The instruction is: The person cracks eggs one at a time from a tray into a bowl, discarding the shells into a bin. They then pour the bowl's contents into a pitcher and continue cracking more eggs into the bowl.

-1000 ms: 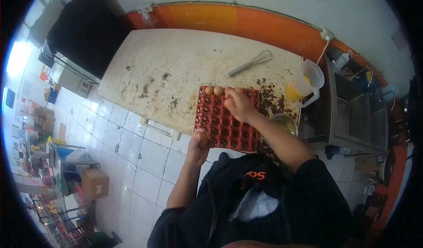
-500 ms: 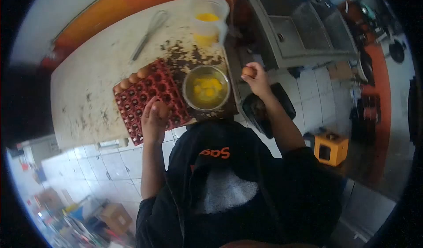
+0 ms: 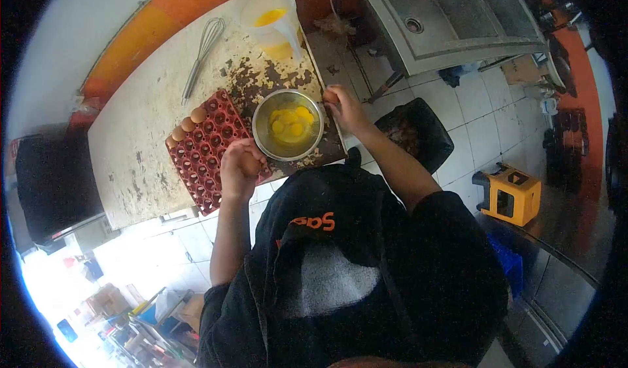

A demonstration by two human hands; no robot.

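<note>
My left hand (image 3: 235,172) is closed round a brown egg (image 3: 250,164), over the near right corner of a red egg tray (image 3: 208,188) and just left of a metal bowl (image 3: 260,144). Several raw yolks (image 3: 291,124) lie in clear egg white inside the bowl. At the table's right edge, my right hand (image 3: 348,111) grips another brown egg (image 3: 331,96), close to the bowl's right rim. A short row of whole eggs (image 3: 198,115) sits along the tray's far left side; the other visible cups hold none.
A plastic jug (image 3: 291,24) with yellow liquid stands at the table's far right corner. Left of it lies a whisk (image 3: 202,57). On the floor to the right is a black bin (image 3: 437,139); beyond are a metal sink (image 3: 425,34) and a yellow stool (image 3: 517,201).
My right hand has come left with its egg, nearer the bowl's rim. My left hand, still round its egg, is also closer to the bowl. The whole view has shifted a little.
</note>
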